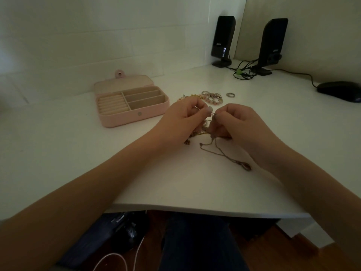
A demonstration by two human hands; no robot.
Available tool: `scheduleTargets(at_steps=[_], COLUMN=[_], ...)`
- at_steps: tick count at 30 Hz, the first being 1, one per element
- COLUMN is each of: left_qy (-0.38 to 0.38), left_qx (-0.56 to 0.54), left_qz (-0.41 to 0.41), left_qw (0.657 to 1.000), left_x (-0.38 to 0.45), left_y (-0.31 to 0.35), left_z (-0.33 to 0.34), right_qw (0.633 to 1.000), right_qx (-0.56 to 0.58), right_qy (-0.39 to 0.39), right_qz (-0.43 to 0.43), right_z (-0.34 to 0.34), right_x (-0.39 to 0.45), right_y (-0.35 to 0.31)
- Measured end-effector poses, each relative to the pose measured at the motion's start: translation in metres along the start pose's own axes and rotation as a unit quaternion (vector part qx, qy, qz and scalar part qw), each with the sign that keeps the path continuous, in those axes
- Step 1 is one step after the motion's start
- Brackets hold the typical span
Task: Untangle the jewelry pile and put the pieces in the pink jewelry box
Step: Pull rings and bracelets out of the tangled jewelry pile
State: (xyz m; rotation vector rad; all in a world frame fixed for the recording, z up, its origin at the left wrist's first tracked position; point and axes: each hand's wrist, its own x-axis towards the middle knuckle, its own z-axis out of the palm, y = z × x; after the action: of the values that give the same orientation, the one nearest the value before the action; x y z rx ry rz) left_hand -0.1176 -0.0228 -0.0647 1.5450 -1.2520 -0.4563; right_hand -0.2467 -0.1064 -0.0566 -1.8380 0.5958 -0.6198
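Both hands, left [182, 118] and right [237, 122], pinching tangled chains [207, 132] mid-table. Pink box [134, 116] open toward the back edge, compartments bare.

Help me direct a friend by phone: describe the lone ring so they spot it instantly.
Start at the two black speakers at the desk's back corner and come toward the hands. Right of the pink bead bracelets lies a small silver ring. It alone sits apart, touching nothing.

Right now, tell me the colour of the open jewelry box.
Pale pink jewelry box with beige lining, seen in the head view.
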Motion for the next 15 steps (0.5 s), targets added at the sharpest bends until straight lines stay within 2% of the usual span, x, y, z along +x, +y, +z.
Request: scheduleTargets(at_steps=[9, 12, 15], left_qy=[0.07, 0.069, 0.048], left_qx=[0.062, 0.057, 0.032], left_qz=[0.052, 0.046, 0.047], left_qw=[0.994, 0.995, 0.997], left_x=[-0.0013, -0.0012, -0.0023], left_y=[0.0028, 0.0016, 0.0004], left_z=[-0.007, -0.007, -0.0068], right_qw=[0.999, 0.999, 1.0], right_qx=[0.029, 0.043, 0.008], right_qy=[-0.013, -0.013, -0.001], right_qz=[0.019, 0.021, 0.01], right_z=[-0.004, -0.006, -0.0094], right_x=[-0.0021, -0.002, -0.0018], right_y=[-0.0057, -0.0059, -0.0044])
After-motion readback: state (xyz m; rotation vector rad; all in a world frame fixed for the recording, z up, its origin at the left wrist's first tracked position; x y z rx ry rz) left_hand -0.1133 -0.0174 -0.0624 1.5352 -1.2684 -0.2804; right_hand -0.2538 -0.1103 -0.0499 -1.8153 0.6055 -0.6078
